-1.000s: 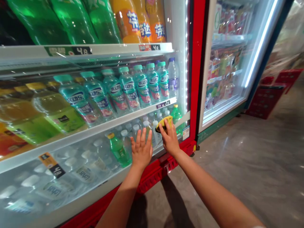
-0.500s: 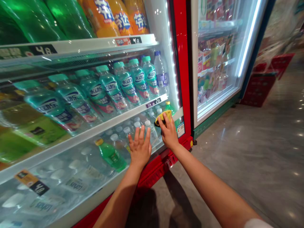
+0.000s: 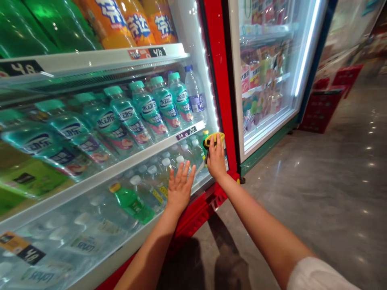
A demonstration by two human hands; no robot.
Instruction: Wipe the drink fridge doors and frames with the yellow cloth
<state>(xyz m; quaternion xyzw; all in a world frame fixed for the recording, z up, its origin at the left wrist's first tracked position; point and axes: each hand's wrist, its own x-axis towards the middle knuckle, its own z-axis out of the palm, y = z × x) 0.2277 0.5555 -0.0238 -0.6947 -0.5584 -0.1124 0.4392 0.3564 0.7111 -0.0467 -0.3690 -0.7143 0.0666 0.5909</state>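
My right hand [image 3: 216, 157] grips a rounded yellow-and-black hand tool [image 3: 216, 138] near the lower right corner of the fridge's glass front. A pale, flat, blade-like strip [image 3: 202, 166] slants down and left from under that hand; the tool's exact kind is unclear. Fingers spread and palm forward, my left hand [image 3: 180, 183] lies against the glass to the left of it, holding nothing. Behind the glass, a green bottle with a yellow cap [image 3: 132, 203] and several white-capped water bottles [image 3: 152, 171] stand on the bottom level.
A red frame [image 3: 219, 72] borders the drinks fridge. Teal-capped bottles [image 3: 149, 108] fill the middle shelf, with orange soda bottles [image 3: 163, 24] above. To the right stand a second lit glass-door fridge [image 3: 266, 80] and red boxes [image 3: 322, 108] on the shiny grey floor [image 3: 302, 181].
Both hands have shifted right relative to the fridge, and the view has swung right with them. The tool has turned: its pale strip pointed right before and now points down left.
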